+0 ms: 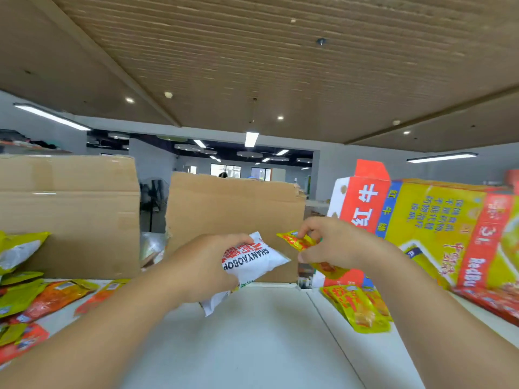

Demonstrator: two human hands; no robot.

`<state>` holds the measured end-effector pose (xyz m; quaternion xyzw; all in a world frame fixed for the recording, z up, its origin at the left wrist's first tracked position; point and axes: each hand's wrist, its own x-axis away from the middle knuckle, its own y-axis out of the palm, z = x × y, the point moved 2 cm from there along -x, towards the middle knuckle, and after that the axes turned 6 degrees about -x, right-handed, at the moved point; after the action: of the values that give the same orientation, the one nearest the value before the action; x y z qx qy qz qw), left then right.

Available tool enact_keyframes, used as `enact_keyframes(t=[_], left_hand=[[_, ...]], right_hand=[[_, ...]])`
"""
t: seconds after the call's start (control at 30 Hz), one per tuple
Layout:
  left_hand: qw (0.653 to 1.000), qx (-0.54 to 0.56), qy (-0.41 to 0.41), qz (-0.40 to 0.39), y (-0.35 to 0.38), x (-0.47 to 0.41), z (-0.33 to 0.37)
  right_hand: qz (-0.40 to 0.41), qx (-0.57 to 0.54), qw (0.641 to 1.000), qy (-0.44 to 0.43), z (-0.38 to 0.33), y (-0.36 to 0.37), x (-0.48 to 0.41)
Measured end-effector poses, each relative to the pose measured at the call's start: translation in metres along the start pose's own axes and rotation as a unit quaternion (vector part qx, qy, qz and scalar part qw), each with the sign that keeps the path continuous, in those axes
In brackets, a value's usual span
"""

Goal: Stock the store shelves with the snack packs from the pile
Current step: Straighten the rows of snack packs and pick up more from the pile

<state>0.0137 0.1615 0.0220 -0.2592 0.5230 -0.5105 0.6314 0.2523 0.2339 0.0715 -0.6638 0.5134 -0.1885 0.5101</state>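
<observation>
My left hand [205,265] grips a white snack pack [252,262] with black and red print, held just above the white shelf surface [252,332]. To its right my right hand [334,242] pinches a small yellow and red snack pack [297,241] between fingers and thumb. A second yellow pack [328,268] shows under that hand; whether the hand holds it I cannot tell. More yellow packs [359,307] lie on the shelf below my right wrist.
Green, orange and red snack packs [36,299] lie piled at the left. Two brown cardboard panels [70,214] [233,214] stand at the back. A yellow and red printed carton [438,228] leans at the right. A seam [331,327] divides the shelf.
</observation>
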Motion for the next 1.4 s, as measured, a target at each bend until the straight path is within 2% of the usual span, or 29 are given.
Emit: enact_keyframes(t=[0.13, 0.33, 0.5, 0.63, 0.8, 1.03, 1.4], left_hand=[[0.998, 0.043, 0.023, -0.031, 0.019, -0.011, 0.075], [0.993, 0.084, 0.079, -0.028, 0.053, -0.03, 0.184], [0.993, -0.009, 0.116, 0.014, 0.078, -0.039, 0.252], [0.993, -0.038, 0.112, 0.007, 0.094, -0.041, 0.278], [0.996, -0.043, 0.076, -0.006, 0.1, -0.041, 0.273], [0.998, -0.041, 0.015, -0.043, 0.081, -0.047, 0.223], [0.994, -0.032, 0.009, -0.106, 0.074, -0.084, 0.14]], right_hand=[[0.052, -0.015, 0.998, 0.039, 0.063, -0.045, 0.05], [0.093, -0.032, 0.99, 0.096, 0.15, -0.103, 0.124], [0.108, -0.046, 0.987, 0.111, 0.202, -0.127, 0.175], [0.107, -0.073, 0.986, 0.106, 0.229, -0.131, 0.189], [0.093, -0.073, 0.987, 0.107, 0.242, -0.119, 0.176], [0.069, -0.06, 0.991, 0.099, 0.218, -0.086, 0.131], [-0.021, 0.05, 0.987, 0.152, 0.179, -0.029, 0.039]])
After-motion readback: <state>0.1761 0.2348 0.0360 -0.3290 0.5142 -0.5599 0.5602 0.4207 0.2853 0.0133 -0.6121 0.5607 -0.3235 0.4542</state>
